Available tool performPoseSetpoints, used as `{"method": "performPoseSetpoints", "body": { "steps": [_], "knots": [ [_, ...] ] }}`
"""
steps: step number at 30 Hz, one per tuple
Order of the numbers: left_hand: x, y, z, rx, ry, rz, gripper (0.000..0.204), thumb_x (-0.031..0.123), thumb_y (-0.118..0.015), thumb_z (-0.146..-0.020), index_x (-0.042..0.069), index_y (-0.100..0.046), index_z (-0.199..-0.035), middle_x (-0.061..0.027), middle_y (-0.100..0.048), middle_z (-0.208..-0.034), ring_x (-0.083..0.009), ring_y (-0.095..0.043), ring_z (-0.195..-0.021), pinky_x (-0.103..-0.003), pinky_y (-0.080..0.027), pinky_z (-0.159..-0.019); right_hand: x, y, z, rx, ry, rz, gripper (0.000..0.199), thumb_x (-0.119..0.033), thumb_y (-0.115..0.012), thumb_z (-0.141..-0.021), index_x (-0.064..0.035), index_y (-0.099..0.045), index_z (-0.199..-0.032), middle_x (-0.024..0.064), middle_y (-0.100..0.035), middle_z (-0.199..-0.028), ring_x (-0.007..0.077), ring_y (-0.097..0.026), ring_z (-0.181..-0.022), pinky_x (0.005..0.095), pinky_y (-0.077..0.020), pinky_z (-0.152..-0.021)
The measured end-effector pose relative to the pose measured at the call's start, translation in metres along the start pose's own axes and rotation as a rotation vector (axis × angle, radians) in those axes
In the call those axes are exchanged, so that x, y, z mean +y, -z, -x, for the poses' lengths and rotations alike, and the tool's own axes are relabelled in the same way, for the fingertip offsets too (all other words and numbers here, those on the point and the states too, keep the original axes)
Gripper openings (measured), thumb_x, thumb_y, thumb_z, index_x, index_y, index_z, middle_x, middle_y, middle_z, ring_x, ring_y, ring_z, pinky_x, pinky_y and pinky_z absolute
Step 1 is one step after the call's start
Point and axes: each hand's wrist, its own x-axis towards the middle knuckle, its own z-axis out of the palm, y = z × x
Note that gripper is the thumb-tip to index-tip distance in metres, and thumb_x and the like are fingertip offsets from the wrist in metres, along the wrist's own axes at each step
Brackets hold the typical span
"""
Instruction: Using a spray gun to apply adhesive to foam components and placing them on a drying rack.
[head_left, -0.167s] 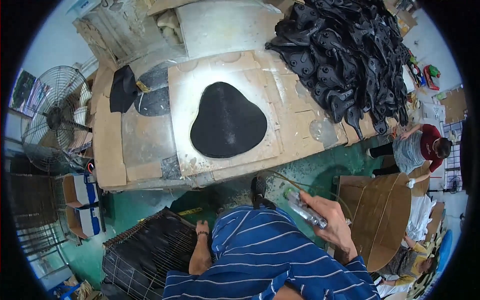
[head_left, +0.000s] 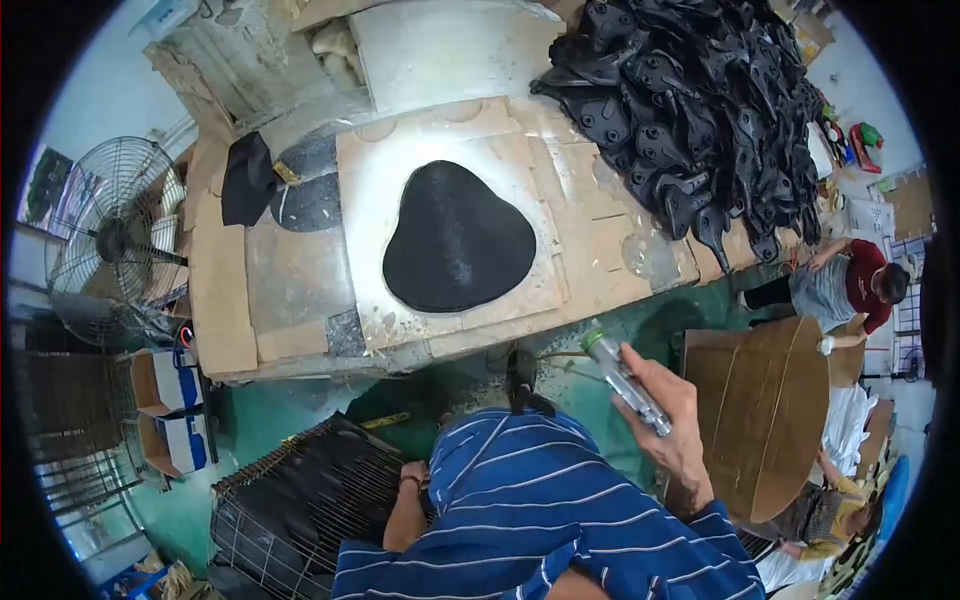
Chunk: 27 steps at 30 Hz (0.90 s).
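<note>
My right hand point(head_left: 668, 405) is closed round a silvery spray gun point(head_left: 628, 382) with a green end, held up in front of the table's near edge. A thin hose shows behind it. Low at the left, my left hand point(head_left: 415, 471) hangs with curled fingers beside my thigh, at the edge of a wire basket point(head_left: 250, 540). Whether it holds anything is hidden. On the table lies a black saddle-shaped pad point(head_left: 460, 240), flat on a cardboard sheet point(head_left: 365, 200) dusted with white. Neither hand touches the pad.
A big heap of black moulded parts point(head_left: 690, 130) covers the table's far right. Black fabric point(head_left: 247, 180) lies at its left, near a standing fan point(head_left: 112, 240). Black sheets fill the basket. A cardboard box point(head_left: 755, 420) stands at my right; two people point(head_left: 855, 290) are beyond it.
My right hand has lifted the spray gun slightly up and to the right, turning it more upright. My left hand has shifted slightly down and right. The pad stays put.
</note>
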Motion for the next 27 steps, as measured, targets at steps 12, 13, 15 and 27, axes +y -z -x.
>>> {"method": "performPoseSetpoints", "body": {
  "steps": [12, 13, 15, 27],
  "knots": [
    [0.099, 0.019, -0.013, 0.165, -0.225, 0.702, 0.027, 0.009, -0.057, -0.098, 0.018, -0.071, -0.12, -0.0034, -0.073, -0.095, -0.0142, -0.066, -0.073, -0.033, -0.052, -0.054, 0.004, 0.016, 0.022, -0.268, -0.068, -0.114, 0.066, 0.01, -0.073, -0.073, 0.0034, -0.063, -0.138, 0.0256, -0.071, -0.107, 0.0438, -0.071, -0.096, 0.0382, -0.0555, -0.085],
    [0.101, 0.02, -0.011, 0.178, -0.224, 0.703, 0.027, 0.009, -0.057, -0.098, 0.018, -0.071, -0.12, -0.0034, -0.073, -0.095, -0.0142, -0.066, -0.073, -0.033, -0.052, -0.054, 0.001, 0.013, 0.016, -0.288, -0.009, -0.147, 0.068, 0.011, -0.072, -0.072, 0.0039, -0.062, -0.139, 0.0262, -0.071, -0.108, 0.0447, -0.071, -0.097, 0.0389, -0.0557, -0.088],
    [0.102, 0.024, -0.007, 0.14, -0.259, 0.725, 0.023, 0.012, -0.061, -0.098, 0.016, -0.071, -0.118, -0.0031, -0.074, -0.099, -0.016, -0.068, -0.077, -0.037, -0.056, -0.06, -0.002, 0.007, 0.004, -0.308, 0.016, -0.147, 0.071, 0.011, -0.071, -0.07, 0.0036, -0.062, -0.14, 0.0266, -0.071, -0.109, 0.0448, -0.07, -0.099, 0.0406, -0.0558, -0.089],
    [0.028, 0.014, -0.003, 0.241, -0.625, 0.111, 0.016, 0.015, -0.057, -0.1, 0.012, -0.072, -0.094, -0.0052, -0.071, -0.086, -0.0221, -0.066, -0.069, -0.037, -0.049, -0.053, 0.016, -0.002, -0.015, 0.081, -0.011, -0.013, 0.058, 0.006, -0.077, -0.082, 0.0011, -0.065, -0.139, 0.0202, -0.072, -0.102, 0.0309, -0.071, -0.086, 0.0344, -0.0547, -0.08]
  ]
}}
